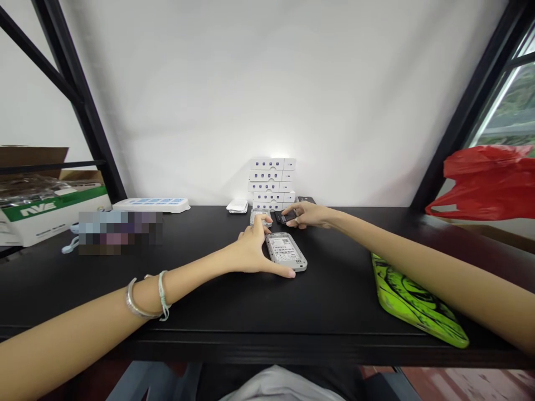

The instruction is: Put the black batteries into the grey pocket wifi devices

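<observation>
A grey device lies just inside the left hand, spread wide, thumb by its near end. The right hand curls over flat black pieces; from here I can't tell if it grips. White boxes stack beyond both.

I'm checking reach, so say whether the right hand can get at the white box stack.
Probably yes: the right hand is near the white box stack, whose upper part looks unobstructed, though that hand is at a black piece.
</observation>
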`<state>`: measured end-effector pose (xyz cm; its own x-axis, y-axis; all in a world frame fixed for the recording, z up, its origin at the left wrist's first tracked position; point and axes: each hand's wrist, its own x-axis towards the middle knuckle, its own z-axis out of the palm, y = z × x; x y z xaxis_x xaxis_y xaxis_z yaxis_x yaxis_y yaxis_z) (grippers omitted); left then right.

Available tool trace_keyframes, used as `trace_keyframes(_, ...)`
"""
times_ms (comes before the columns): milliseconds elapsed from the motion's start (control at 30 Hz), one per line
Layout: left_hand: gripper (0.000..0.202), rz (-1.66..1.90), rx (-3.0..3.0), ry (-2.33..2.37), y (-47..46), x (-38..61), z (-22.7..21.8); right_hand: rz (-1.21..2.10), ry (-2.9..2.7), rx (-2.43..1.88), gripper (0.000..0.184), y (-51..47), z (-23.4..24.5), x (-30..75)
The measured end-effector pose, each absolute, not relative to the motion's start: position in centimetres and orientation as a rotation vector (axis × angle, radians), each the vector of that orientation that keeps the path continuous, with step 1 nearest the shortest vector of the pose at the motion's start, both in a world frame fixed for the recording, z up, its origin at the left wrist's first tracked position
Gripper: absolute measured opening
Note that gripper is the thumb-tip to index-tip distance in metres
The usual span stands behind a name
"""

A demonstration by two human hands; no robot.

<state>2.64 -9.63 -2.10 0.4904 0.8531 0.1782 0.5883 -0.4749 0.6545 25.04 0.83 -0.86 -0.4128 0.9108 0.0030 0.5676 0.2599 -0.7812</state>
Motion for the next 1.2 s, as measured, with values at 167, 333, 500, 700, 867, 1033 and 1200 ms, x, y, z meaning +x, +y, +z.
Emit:
trace_keyframes(167, 0.098, 0.643, 2.284, 1.168, -10.0, 2.7, -2.0, 0.787, -2.215, -1.517, 0.049, 1.5, -0.8, 24.5)
trace_keyframes(333, 0.096, 0.707, 2.311, 1.136, -8.8, 2.2, -2.0, 0.568, -2.315, -1.483, 0.059, 1.3, 0.0, 25.1)
trace_keyframes(500, 0.094, 0.919, 2.284, 1.103, -4.6, 1.1, -1.3, 0.184, -2.216, -1.298, 0.056, 2.1, 2.4, 27.8)
trace_keyframes(700, 0.101, 0.793, 2.213, 1.193, 0.3, 0.1, -0.7, 0.469, -2.279, -1.452, 0.107, 4.6, 2.1, 30.7)
trace_keyframes(867, 0.103, 0.775, 2.226, 1.175, 1.2, -0.3, -1.2, 0.642, -2.327, -1.522, 0.118, 5.9, 1.4, 30.9)
trace_keyframes(1033, 0.092, 0.881, 2.358, 1.219, 0.2, -0.2, -1.9, 0.583, -2.235, -1.516, 0.120, 5.1, 2.0, 30.2)
trace_keyframes(1200, 0.063, 1.133, 2.616, 1.259, -2.3, 1.1, -1.4, 0.380, -2.333, -1.355, 0.111, 1.6, 3.2, 28.6)
